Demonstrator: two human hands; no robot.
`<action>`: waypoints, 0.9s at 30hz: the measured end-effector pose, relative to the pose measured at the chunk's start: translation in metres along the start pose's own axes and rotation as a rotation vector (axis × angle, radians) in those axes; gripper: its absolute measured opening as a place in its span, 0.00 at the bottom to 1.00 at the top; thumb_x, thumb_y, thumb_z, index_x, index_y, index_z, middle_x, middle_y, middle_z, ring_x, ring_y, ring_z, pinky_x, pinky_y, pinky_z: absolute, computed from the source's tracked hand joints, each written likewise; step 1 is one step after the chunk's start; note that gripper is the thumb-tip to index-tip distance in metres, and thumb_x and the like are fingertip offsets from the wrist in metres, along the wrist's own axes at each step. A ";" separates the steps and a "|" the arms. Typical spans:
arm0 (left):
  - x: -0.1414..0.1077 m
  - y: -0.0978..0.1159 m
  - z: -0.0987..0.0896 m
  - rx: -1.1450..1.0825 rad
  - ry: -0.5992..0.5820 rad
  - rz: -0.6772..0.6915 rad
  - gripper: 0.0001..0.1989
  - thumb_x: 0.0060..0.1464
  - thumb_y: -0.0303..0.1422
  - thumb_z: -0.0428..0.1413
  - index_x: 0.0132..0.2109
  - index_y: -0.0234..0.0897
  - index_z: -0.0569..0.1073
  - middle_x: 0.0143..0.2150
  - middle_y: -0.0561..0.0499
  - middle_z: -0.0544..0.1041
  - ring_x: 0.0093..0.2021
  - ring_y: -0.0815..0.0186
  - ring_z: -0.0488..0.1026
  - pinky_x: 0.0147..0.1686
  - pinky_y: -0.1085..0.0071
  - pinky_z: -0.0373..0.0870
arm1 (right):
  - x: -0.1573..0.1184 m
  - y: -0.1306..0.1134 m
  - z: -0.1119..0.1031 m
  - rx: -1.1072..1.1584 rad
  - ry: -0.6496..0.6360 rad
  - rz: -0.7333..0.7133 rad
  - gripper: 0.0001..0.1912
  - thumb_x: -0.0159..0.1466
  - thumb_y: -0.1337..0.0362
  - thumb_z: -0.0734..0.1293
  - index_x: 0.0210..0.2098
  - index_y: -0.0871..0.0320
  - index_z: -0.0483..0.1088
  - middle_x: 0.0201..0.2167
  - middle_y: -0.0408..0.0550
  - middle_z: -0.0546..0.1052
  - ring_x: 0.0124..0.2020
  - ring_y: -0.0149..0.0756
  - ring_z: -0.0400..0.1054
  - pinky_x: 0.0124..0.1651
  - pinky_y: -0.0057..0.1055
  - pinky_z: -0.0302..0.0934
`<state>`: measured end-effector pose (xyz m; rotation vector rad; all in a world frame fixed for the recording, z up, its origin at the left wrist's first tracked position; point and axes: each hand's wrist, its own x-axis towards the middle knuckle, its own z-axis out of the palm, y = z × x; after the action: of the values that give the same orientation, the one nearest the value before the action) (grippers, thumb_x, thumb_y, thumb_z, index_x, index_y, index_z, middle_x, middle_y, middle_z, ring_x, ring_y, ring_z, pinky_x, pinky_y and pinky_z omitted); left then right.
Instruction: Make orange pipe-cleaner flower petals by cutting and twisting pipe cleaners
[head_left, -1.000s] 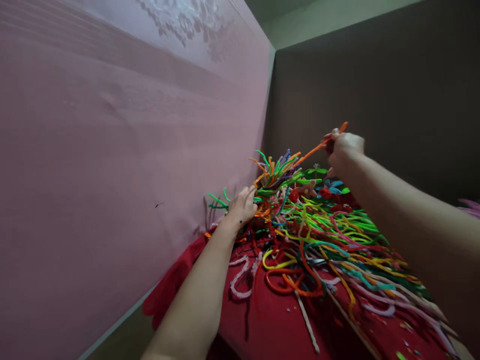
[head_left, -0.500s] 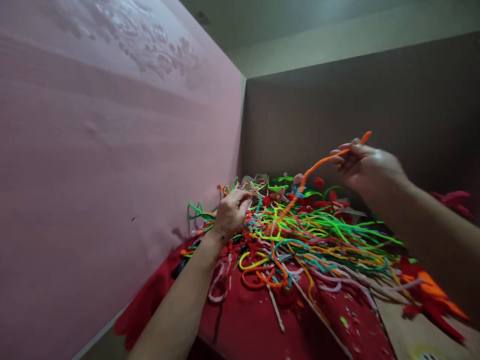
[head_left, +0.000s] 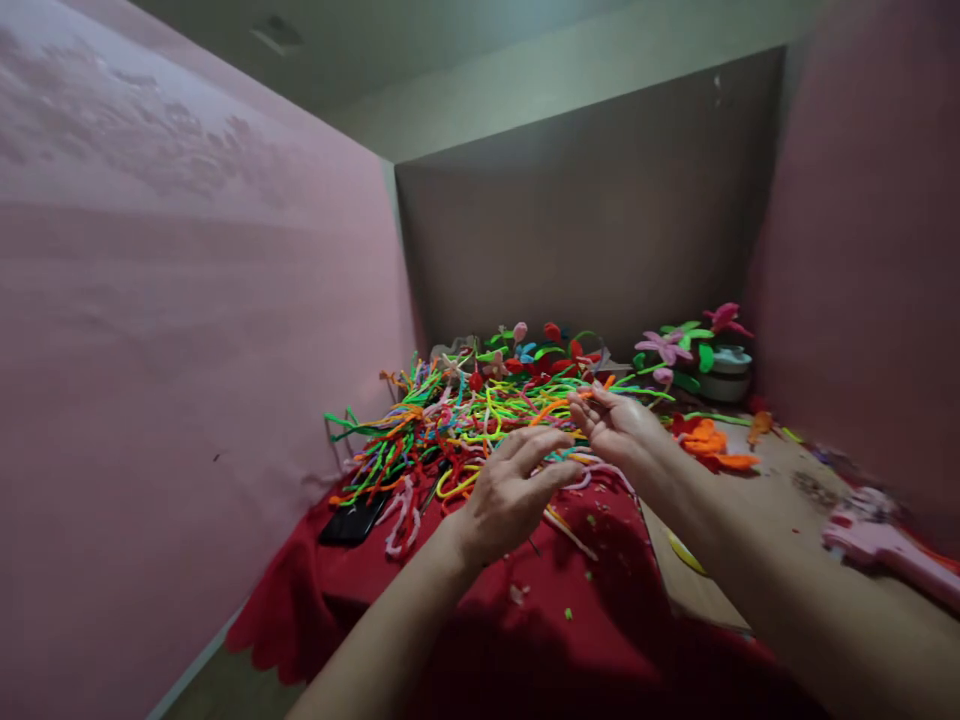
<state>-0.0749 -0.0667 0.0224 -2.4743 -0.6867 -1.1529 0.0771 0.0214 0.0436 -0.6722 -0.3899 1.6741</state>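
Observation:
An orange pipe cleaner (head_left: 551,407) is pinched in the fingertips of my right hand (head_left: 626,430), its free length reaching left over the pile. My left hand (head_left: 510,495) hovers lower and to the left, palm turned toward the right hand. Its fingers are apart and I see nothing in them. Behind both hands spreads a tangled pile of pipe cleaners (head_left: 491,425) in green, yellow, red, pink and other colours. Part of that pile is hidden by the hands.
A red cloth (head_left: 480,620) covers the table, with small scraps on it. At left lies a black phone-like object (head_left: 352,522). Fuzzy flowers (head_left: 664,347) rise by a pot (head_left: 726,380) at the back right. Orange fuzzy pieces (head_left: 709,440) and a pink glue gun (head_left: 881,545) lie right.
My right hand has come down and inward with the orange pipe cleaner. My left hand has left the pile and moved nearer to me. The view has swung right.

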 end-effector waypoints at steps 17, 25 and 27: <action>0.019 0.031 0.021 -1.161 -0.240 -1.262 0.13 0.48 0.39 0.54 0.35 0.32 0.70 0.15 0.63 0.52 0.13 0.80 0.43 0.14 0.79 0.40 | -0.028 -0.045 -0.053 0.179 -0.028 0.007 0.12 0.66 0.71 0.53 0.28 0.58 0.62 0.16 0.41 0.69 0.16 0.29 0.65 0.16 0.23 0.61; 0.014 0.062 0.023 -0.849 -0.312 -1.166 0.09 0.50 0.36 0.49 0.29 0.35 0.68 0.15 0.62 0.53 0.14 0.77 0.49 0.15 0.79 0.45 | -0.034 -0.063 -0.054 0.226 -0.101 -0.013 0.17 0.68 0.71 0.48 0.24 0.57 0.58 0.06 0.30 0.46 0.06 0.22 0.38 0.11 0.20 0.40; 0.013 0.061 0.019 -0.910 -0.336 -1.211 0.09 0.49 0.37 0.49 0.29 0.35 0.67 0.14 0.62 0.51 0.14 0.77 0.47 0.14 0.79 0.45 | -0.034 -0.065 -0.060 0.225 -0.118 -0.033 0.18 0.69 0.68 0.48 0.24 0.57 0.58 0.06 0.30 0.45 0.07 0.23 0.38 0.11 0.20 0.39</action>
<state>-0.0221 -0.1049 0.0157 -2.9686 -2.4330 -1.6628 0.1685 -0.0039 0.0434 -0.4004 -0.2892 1.6996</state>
